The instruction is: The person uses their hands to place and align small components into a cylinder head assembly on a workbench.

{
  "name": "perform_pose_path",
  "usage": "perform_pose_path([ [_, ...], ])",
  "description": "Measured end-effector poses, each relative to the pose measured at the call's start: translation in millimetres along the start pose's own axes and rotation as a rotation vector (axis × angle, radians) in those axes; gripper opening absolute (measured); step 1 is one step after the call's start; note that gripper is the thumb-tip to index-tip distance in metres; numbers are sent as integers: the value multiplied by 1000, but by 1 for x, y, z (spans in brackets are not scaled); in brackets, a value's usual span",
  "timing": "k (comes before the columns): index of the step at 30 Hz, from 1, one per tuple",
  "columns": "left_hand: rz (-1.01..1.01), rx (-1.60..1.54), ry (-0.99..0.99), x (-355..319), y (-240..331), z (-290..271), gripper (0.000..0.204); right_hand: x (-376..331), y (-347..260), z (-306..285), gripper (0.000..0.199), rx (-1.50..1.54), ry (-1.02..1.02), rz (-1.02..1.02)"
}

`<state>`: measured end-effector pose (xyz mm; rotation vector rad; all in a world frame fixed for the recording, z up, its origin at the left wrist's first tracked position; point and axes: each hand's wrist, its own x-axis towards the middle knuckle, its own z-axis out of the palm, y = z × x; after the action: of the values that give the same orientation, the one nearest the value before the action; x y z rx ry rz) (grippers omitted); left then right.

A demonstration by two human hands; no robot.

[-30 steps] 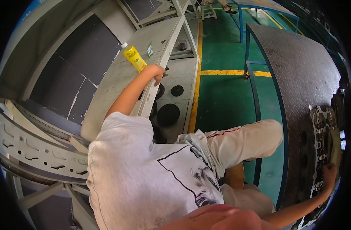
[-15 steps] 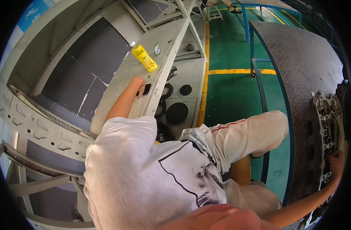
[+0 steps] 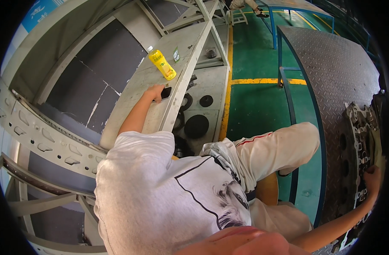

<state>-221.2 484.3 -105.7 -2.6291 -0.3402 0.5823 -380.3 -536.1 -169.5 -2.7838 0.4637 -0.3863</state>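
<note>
My left hand (image 3: 154, 91) reaches out to a pale grey sloping shelf (image 3: 131, 114), and its fingers close on a small black flat object (image 3: 166, 92) lying there. A yellow bottle (image 3: 162, 64) with a white cap lies on the shelf just beyond the hand, untouched. At the far right, my right hand (image 3: 373, 176) rests on a dark metal casting (image 3: 358, 140) with many holes, which lies on a steel tread-plate table (image 3: 330, 76). A tan pad (image 3: 378, 148) sits just above that hand. Whether the fingers grip it is too blurred to tell.
My grey shirt and beige trousers fill the lower middle. A white steel frame (image 3: 190, 68) with diagonal struts runs beside the shelf, with black round parts (image 3: 196, 126) below it. The floor is green with a yellow line (image 3: 262, 80). Blue rails (image 3: 288, 106) edge the table.
A second ago my left hand held the yellow bottle up at the shelf. It has since set the bottle down, drawn back and closed on the black object. The right hand stays on the casting.
</note>
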Motion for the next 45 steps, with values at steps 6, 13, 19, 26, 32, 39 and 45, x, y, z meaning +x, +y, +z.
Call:
perform_pose_path([
  [6, 20, -178, 98, 5, 0, 0, 79, -3, 4, 2, 16, 28, 49, -25],
  [13, 59, -130, 90, 6, -4, -2, 79, -1, -8, -9, 15, 25, -91, 67],
  [19, 122, -119, 117, 0, 0, -9, 79, -5, -9, -10, 13, 29, -77, 52],
  [26, 125, -90, 77, -1, 7, -13, 85, -5, 9, 1, 9, 110, -26, -21],
  [32, 70, 3, 126, -1, 24, -37, 80, 0, 5, 1, 10, 54, 23, -73],
  [39, 392, -119, 483, -25, 145, -124, 50, -18, -11, -20, 20, 16, -92, 86],
  [45, 799, -453, 767, -61, 304, -172, 39, -43, -99, -42, 17, 30, -44, 135],
])
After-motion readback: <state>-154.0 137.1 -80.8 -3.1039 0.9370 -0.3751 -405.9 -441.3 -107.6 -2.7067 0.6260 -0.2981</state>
